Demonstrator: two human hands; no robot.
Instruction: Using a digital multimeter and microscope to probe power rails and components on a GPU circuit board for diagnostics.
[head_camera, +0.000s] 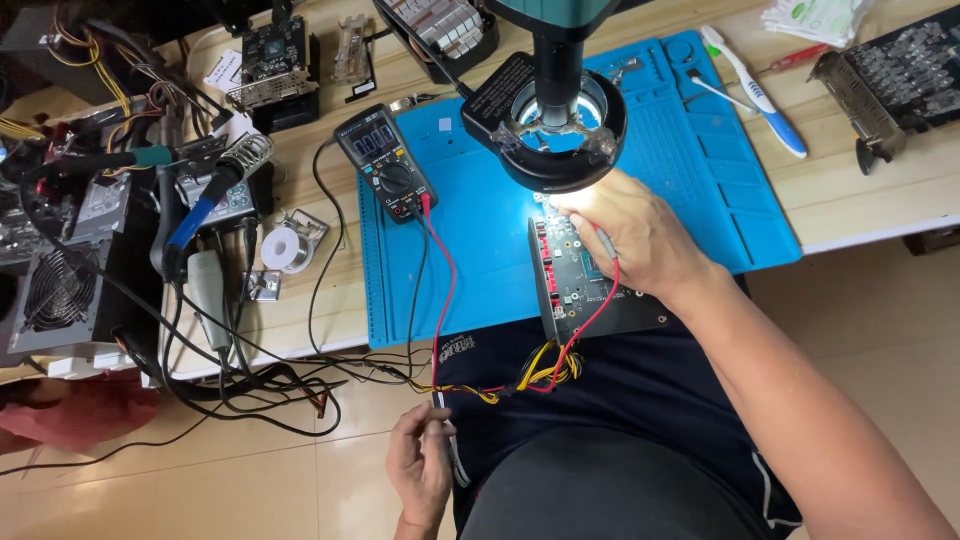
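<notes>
My right hand (628, 235) rests on a dark circuit board (580, 285) lying on the blue work mat (480, 230), under the microscope's lit ring light (548, 125). Its fingers pinch a red test probe whose red lead (440, 290) runs back to the black multimeter (385, 163). My left hand (420, 465) hangs low beside my lap, off the table, closed around the thin black probe lead. Yellow and black wires (545, 368) hang from the board's near edge.
A soldering iron in its coil stand (230, 170), a solder spool (285, 247) and tangled cables crowd the left. Graphics cards lie at the back (275, 55) and far right (890, 75). A toothbrush (755, 90) lies on the mat's right end.
</notes>
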